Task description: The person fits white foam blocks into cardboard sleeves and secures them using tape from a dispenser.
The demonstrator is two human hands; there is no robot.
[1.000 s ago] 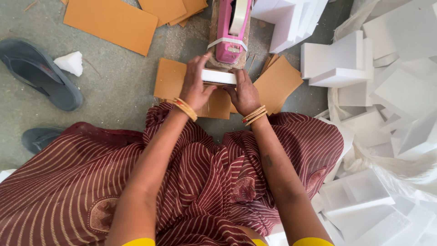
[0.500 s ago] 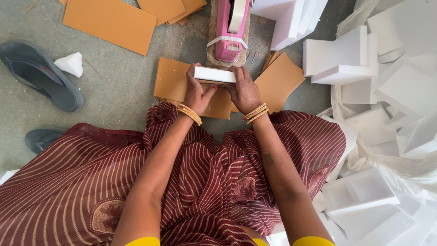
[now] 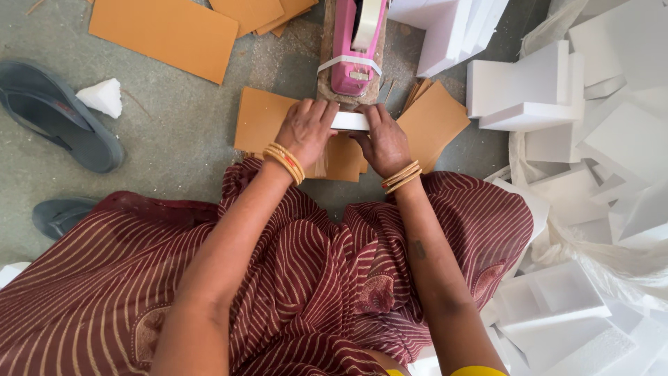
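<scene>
Both hands meet on a small white block (image 3: 350,121) held just in front of a pink tape dispenser (image 3: 353,49) on the floor: the left hand (image 3: 306,131) curls over the block's left end, the right hand (image 3: 381,141) clasps its right end, each closed on it. Brown cardboard sheets (image 3: 259,118) lie under and around the hands, white foam pieces (image 3: 529,87) are piled to the right, and a grey sandal (image 3: 56,122) rests to the left. Working well here would seem to mean keeping the block level and square to the dispenser, with an even grip at both ends. Against half a second earlier, the block sits much where it was; the left fingers have closed further over its top.
</scene>
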